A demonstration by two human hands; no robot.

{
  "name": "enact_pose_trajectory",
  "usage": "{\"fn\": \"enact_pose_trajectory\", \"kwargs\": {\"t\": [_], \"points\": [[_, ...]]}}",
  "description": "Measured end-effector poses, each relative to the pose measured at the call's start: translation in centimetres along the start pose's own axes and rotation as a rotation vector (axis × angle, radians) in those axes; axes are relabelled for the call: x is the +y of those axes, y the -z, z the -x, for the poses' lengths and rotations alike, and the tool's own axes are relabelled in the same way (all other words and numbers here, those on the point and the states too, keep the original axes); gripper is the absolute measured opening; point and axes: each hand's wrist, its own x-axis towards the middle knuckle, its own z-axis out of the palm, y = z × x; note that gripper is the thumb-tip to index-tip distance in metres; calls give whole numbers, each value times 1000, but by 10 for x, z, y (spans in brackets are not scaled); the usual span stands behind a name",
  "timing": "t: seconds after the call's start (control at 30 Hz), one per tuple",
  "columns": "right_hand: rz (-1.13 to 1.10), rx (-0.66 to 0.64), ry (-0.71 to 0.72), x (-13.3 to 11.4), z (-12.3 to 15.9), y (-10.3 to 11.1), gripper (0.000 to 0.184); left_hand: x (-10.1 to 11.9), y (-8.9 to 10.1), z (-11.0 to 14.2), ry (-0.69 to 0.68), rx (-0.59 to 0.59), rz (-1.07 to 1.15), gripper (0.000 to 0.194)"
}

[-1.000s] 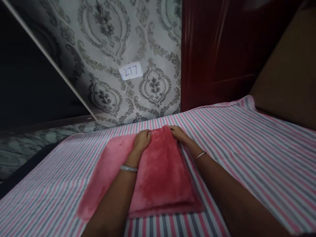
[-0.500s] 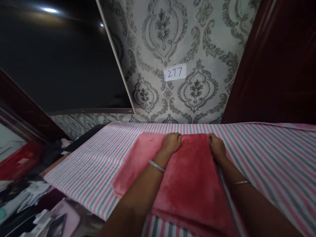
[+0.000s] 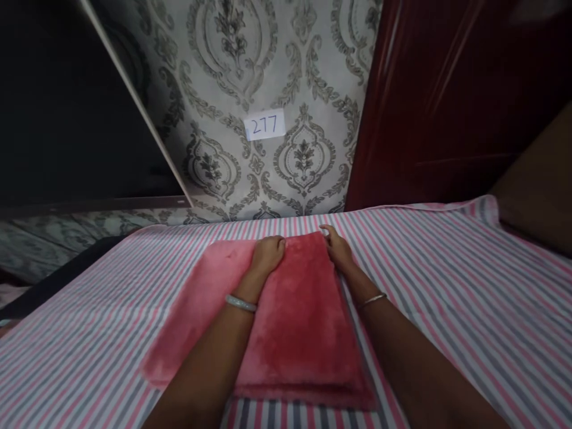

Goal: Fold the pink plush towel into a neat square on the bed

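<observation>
A folded pink-red plush blanket (image 3: 304, 322) lies flat on a striped cloth, its right part a deeper red than its left. Along the far edge, near the middle, my left hand (image 3: 268, 252) is closed on the fabric, the fingertips curled over out of sight. My right hand (image 3: 338, 247) touches the blanket's far right corner from the side. Its index finger reaches out past the corner, apart from the rest, and the other fingers are partly hidden. Both wrists wear bangles.
Pink, grey and white stripes run across the cloth (image 3: 447, 286) on the table. Behind it stands a patterned wall with a paper label (image 3: 264, 124) reading 277. A large dark screen (image 3: 67, 119) is at left, a dark red glossy panel (image 3: 429, 107) at right.
The view has swung to the right, so everything sits further left. My right hand has loosened at the corner, its index finger now extended. My left hand keeps its hold.
</observation>
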Motion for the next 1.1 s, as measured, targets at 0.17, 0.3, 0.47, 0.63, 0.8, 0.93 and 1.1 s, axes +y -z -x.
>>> {"fn": "enact_pose_trajectory", "kwargs": {"t": [0.17,0.3,0.47,0.63,0.8,0.93,1.1], "points": [[-25,30,73,-3,-2,3,33,-5,0,0,-71,53,74,40],[47,111,36,-1,-8,0,31,-4,1,3,-271,26,149,45],[35,50,13,5,-11,-3,25,0,3,4,-290,-81,76,42],[-14,41,-17,10,-11,-4,25,-6,0,3,-307,-45,125,46],[-74,27,-34,5,-7,-1,30,0,-1,8,-318,-19,86,46],[-149,14,-74,3,4,7,52,13,3,13,-265,-99,-39,44],[-88,155,-77,-13,14,21,63,9,28,18,-217,-132,-60,50]]}}
